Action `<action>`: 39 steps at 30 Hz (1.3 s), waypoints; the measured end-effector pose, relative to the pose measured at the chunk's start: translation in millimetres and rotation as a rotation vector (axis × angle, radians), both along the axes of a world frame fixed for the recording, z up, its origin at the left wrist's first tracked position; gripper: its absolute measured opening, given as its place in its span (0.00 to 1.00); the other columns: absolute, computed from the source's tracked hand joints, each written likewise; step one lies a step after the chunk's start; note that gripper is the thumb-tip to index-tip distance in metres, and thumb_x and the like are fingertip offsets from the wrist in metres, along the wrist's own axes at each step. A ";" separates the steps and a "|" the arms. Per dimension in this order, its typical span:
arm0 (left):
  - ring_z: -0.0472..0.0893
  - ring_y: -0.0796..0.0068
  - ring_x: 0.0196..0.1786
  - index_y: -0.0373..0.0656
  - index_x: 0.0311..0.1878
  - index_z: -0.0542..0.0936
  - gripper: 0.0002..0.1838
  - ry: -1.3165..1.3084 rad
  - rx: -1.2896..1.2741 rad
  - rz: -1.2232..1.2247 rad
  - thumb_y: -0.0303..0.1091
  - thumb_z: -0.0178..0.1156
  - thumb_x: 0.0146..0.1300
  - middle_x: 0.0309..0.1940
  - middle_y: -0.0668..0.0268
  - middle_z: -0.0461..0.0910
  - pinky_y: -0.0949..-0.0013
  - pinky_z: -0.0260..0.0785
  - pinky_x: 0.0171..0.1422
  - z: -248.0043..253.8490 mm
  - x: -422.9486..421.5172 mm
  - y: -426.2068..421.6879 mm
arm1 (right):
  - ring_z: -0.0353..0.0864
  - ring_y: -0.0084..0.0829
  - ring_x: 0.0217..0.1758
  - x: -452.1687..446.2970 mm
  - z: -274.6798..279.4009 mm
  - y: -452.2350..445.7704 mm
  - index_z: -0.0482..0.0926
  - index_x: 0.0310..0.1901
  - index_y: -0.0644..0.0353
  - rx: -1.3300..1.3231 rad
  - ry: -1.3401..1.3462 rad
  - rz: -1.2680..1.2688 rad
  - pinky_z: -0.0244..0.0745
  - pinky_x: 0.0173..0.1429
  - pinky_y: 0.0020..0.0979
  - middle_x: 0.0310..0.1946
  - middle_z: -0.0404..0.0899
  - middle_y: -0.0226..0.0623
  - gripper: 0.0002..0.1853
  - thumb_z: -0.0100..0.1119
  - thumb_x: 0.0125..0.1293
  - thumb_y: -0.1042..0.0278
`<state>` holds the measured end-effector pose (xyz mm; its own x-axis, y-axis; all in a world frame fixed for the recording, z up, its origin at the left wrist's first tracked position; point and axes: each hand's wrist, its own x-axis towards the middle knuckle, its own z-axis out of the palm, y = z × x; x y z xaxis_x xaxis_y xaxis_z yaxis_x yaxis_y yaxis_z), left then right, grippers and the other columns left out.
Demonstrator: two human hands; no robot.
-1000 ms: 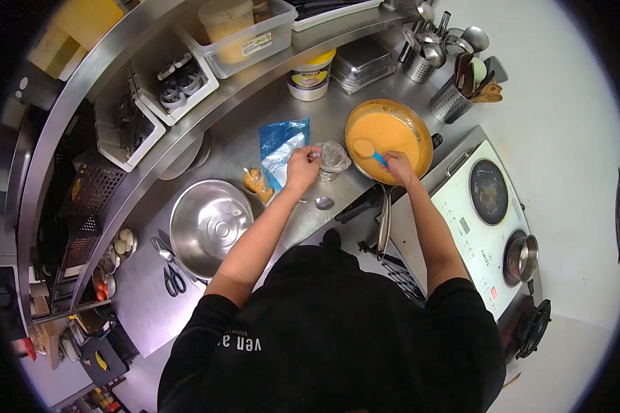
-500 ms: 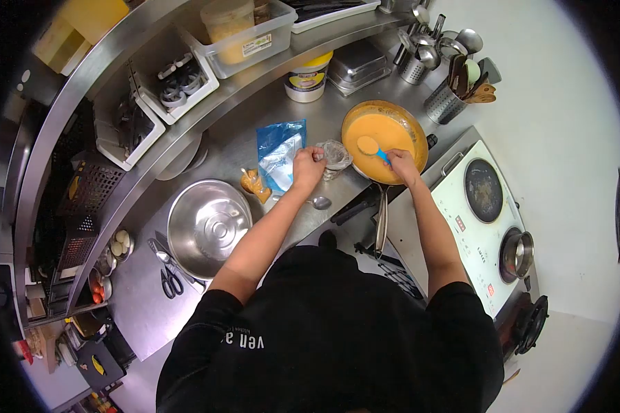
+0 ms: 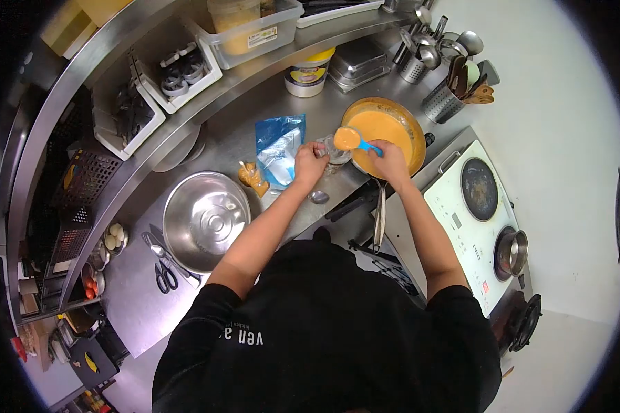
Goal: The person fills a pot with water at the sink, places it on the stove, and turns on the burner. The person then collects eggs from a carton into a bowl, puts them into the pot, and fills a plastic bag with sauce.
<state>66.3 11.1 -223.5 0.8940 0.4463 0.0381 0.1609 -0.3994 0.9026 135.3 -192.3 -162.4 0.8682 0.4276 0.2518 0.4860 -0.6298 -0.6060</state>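
round blue-handled scoop [image 3: 364, 146], creamy orange sauce [image 3: 347, 138], right hand [image 3: 390, 162] gripping it over crinkly clear cup [image 3: 335, 158], left hand [image 3: 311, 164] alongside, can't tell if pinching lol

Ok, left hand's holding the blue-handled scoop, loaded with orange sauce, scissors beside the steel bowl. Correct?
Wrong hand: the head view shows the right hand holding the blue-handled scoop, loaded with orange sauce, scissors beside the steel bowl.
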 end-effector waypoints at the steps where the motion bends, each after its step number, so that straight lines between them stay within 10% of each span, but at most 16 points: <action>1: 0.76 0.64 0.34 0.38 0.37 0.80 0.15 0.002 -0.002 -0.001 0.28 0.68 0.43 0.28 0.61 0.75 0.64 0.71 0.42 -1.6 0.4 -0.2 | 0.81 0.41 0.32 -4.6 -0.7 3.9 0.82 0.37 0.65 -0.002 0.002 -0.001 0.75 0.41 0.35 0.29 0.81 0.43 0.10 0.58 0.56 0.69; 12: 0.77 0.65 0.33 0.36 0.37 0.80 0.15 -0.010 -0.036 0.028 0.29 0.68 0.43 0.29 0.59 0.76 0.66 0.72 0.41 -7.4 -1.7 0.5 | 0.76 0.36 0.38 -34.7 -8.9 17.9 0.80 0.38 0.62 -0.267 -0.608 0.144 0.73 0.43 0.33 0.34 0.77 0.33 0.10 0.56 0.53 0.73; 22: 0.75 0.73 0.28 0.36 0.39 0.79 0.17 -0.003 -0.123 0.016 0.27 0.69 0.44 0.26 0.64 0.75 0.70 0.71 0.37 -7.0 -5.3 -0.7 | 0.78 0.41 0.35 -11.0 -21.9 -4.9 0.82 0.38 0.60 0.256 -0.007 -0.118 0.73 0.44 0.42 0.28 0.76 0.45 0.07 0.58 0.59 0.71; 30: 0.74 0.74 0.29 0.35 0.42 0.79 0.18 0.014 -0.122 -0.007 0.28 0.70 0.45 0.29 0.63 0.75 0.71 0.70 0.36 -12.7 -6.2 2.1 | 0.78 0.38 0.38 31.5 -55.9 -61.3 0.83 0.37 0.59 -0.558 -0.422 -0.022 0.73 0.44 0.37 0.30 0.78 0.37 0.09 0.56 0.54 0.73; 39: 0.72 0.80 0.28 0.34 0.41 0.77 0.17 -0.002 -0.091 -0.036 0.27 0.70 0.48 0.26 0.69 0.73 0.76 0.68 0.33 -18.5 -4.3 4.2 | 0.80 0.41 0.38 33.5 -79.4 -51.4 0.83 0.32 0.59 -0.460 -0.213 -0.024 0.75 0.46 0.38 0.30 0.80 0.41 0.08 0.58 0.52 0.69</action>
<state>61.9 15.4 -242.0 0.9094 0.4160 0.0003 0.1466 -0.3212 0.9356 168.8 -243.7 -241.8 0.8292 0.5160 0.2147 0.5503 -0.8209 -0.1523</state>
